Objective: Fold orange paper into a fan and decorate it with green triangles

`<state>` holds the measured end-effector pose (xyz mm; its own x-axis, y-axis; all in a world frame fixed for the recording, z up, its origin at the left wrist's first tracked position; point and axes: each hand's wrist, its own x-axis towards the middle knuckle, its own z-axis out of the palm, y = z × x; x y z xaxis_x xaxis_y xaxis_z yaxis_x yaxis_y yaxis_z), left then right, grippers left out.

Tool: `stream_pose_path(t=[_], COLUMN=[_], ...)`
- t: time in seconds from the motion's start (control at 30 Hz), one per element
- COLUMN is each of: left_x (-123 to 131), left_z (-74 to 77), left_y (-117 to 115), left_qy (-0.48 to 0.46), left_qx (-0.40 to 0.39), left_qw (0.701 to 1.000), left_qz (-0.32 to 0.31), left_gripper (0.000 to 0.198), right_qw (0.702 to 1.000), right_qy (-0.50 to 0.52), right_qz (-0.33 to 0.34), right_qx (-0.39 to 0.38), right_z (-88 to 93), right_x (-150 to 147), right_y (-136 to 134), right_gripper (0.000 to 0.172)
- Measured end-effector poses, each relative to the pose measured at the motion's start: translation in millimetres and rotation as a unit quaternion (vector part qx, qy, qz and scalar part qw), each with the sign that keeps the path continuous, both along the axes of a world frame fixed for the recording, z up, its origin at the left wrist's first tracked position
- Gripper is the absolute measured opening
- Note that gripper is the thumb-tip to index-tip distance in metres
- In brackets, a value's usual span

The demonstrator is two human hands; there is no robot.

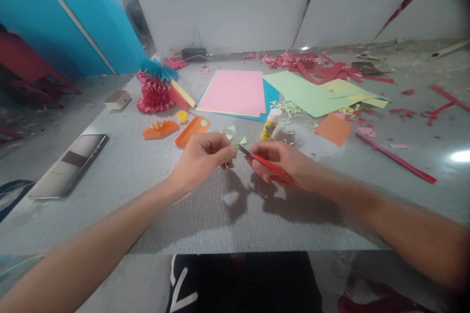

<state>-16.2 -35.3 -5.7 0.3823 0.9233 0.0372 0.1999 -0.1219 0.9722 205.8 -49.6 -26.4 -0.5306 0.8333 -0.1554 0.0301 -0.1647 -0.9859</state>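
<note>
A person's left hand and right hand work close together above a grey textured worktop. The left hand's grip is closed in a pinch on a small pale green paper scrap. The right hand's grip is clenched on a pair of small red-handled scissors, their metal blades meeting the paper at the left fingertips. Tiny pale green paper triangles show just beyond the blades.

A yellow glue stick with a white cap stands just past the right hand, among pale green and yellow paper clippings. Farther back, a large pink paper sheet lies on a bright blue paper sheet, beside a large pale green paper sheet. An orange paper square lies to the right of the glue stick, and a long red paper strip lies near the worktop's right side.

On the left, an orange pleated paper fan rests beside a folded orange paper strip, with a small yellow cap just behind them. Behind those stands a red pleated paper rosette. Red paper scraps are heaped along the back of the worktop.
</note>
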Motion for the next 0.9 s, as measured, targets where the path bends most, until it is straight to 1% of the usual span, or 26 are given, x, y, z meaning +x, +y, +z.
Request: stream_pose_path(t=[0.2,0.4,0.67,0.9], left_x=[-1.5,-1.0,0.2,-0.1], left_z=[-0.2,0.7,2.3,0.8], left_y=[0.2,0.3,-0.5,0.7], left_qy=[0.008,0.005,0.001,0.005], left_qx=[-0.006,-0.023,-0.034,-0.032], left_qw=[1.0,1.0,0.999,0.999], left_qz=[-0.001,-0.01,-0.019,-0.028], left_gripper=[0.021,0.02,0.02,0.02], right_qw=[0.999,0.999,0.997,0.996], right_qy=[-0.046,-0.031,-0.063,-0.086], right_qz=[0.01,0.024,0.033,0.035], right_qx=[0.011,0.005,0.008,0.011], right_z=[11.1,7.2,19.9,20.2], right_x=[0.7,2.9,2.4,2.5], right_y=[-0.6,2.4,0.2,2.2], right_gripper=[0.041,0.043,0.042,0.039])
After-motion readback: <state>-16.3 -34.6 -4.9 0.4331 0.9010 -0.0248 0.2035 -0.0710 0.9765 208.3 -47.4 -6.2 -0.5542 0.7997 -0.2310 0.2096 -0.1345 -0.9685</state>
